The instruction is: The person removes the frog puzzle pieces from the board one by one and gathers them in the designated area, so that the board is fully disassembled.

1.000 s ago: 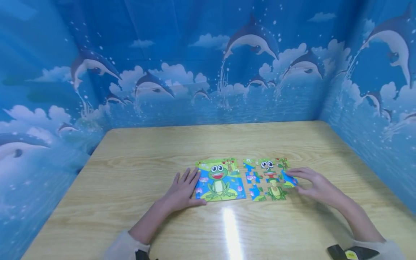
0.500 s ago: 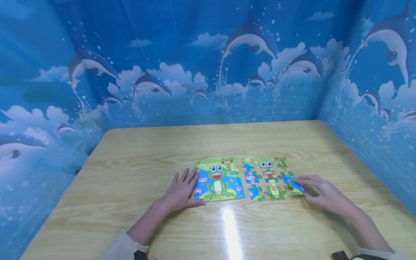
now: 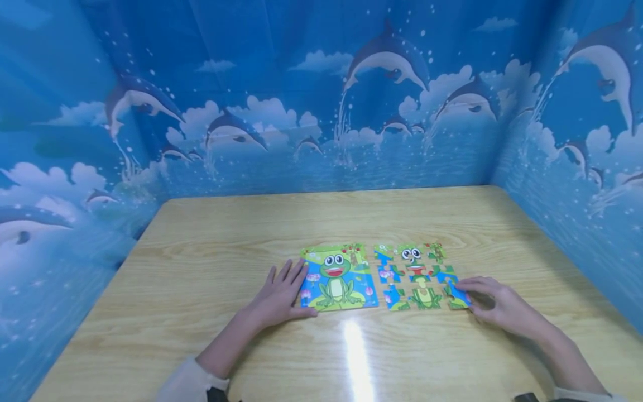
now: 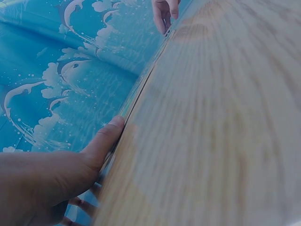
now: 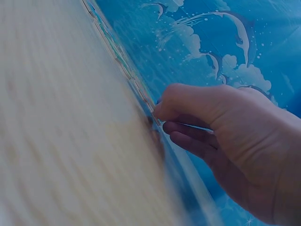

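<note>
My left hand (image 3: 282,295) lies flat with fingers spread at the left edge of a square frog picture board (image 3: 339,279). Its thumb reaches along the board's front edge. To the right of the board, frog jigsaw pieces (image 3: 421,276) lie in rows with small gaps between them. With thumb and fingers my right hand (image 3: 504,307) pinches the blue and green corner puzzle piece (image 3: 458,297) at the front right of the rows. In the right wrist view the right hand (image 5: 221,132) is low at the tabletop, its fingertips at the piece's edge.
The wood-grain table (image 3: 241,223) carries a bright light reflection (image 3: 358,357) near its front. A blue curtain (image 3: 311,100) printed with dolphins stands behind the table and along both sides.
My right hand has drawn the corner piece right and towards me, away from the piece behind it, and the pieces there now show more fully. The left hand stays put.
</note>
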A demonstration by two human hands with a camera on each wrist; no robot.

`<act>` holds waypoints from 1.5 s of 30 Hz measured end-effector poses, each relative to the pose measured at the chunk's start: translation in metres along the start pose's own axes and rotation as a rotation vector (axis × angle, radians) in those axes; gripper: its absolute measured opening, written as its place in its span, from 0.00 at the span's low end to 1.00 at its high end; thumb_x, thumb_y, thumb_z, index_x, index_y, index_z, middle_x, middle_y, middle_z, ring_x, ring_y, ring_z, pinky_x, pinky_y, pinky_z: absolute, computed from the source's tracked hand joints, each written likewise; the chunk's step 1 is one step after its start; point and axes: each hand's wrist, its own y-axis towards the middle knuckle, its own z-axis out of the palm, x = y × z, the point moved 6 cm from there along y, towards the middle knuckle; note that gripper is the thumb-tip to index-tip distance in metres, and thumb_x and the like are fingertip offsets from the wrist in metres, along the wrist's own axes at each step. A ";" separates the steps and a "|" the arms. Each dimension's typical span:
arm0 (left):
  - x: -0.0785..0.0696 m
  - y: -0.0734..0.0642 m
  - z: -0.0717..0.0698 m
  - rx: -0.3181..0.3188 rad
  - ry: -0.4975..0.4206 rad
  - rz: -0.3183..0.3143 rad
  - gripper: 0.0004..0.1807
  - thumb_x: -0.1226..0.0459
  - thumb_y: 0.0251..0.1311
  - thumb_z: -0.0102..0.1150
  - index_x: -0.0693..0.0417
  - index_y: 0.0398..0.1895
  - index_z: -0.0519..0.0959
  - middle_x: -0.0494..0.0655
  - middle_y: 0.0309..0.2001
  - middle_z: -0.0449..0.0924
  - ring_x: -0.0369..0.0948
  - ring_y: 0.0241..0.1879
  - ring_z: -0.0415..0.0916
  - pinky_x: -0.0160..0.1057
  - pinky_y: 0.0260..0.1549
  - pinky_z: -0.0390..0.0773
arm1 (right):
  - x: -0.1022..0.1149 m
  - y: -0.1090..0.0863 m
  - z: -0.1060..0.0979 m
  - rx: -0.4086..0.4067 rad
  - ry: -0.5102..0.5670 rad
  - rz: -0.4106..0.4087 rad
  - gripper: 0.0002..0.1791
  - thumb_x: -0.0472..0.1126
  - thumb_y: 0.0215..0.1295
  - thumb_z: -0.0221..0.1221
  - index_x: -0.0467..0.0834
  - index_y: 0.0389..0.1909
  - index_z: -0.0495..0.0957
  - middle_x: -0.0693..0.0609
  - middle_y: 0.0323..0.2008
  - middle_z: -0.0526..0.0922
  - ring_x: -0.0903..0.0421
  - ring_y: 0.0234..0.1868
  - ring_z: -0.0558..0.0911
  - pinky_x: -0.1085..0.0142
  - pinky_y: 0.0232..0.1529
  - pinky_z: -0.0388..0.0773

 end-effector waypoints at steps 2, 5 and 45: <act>-0.001 0.000 0.000 -0.004 0.005 0.003 0.57 0.28 0.48 0.41 0.59 0.71 0.47 0.53 0.71 0.39 0.54 0.68 0.35 0.59 0.62 0.37 | -0.001 -0.001 0.000 0.009 -0.002 0.020 0.26 0.24 0.39 0.67 0.38 0.46 0.79 0.49 0.44 0.79 0.67 0.50 0.70 0.85 0.51 0.57; -0.001 0.000 0.000 -0.008 0.013 0.004 0.57 0.28 0.48 0.41 0.59 0.71 0.47 0.53 0.71 0.39 0.54 0.68 0.35 0.59 0.62 0.37 | -0.003 -0.002 0.001 0.021 -0.005 0.050 0.25 0.25 0.41 0.67 0.39 0.46 0.80 0.51 0.45 0.78 0.68 0.50 0.70 0.86 0.50 0.57; -0.004 -0.002 0.000 -0.008 -0.004 0.001 0.56 0.30 0.49 0.45 0.60 0.71 0.47 0.54 0.71 0.40 0.54 0.68 0.35 0.59 0.62 0.36 | -0.006 -0.007 0.002 0.046 0.039 0.044 0.24 0.29 0.44 0.68 0.42 0.47 0.79 0.51 0.46 0.78 0.65 0.51 0.70 0.85 0.52 0.55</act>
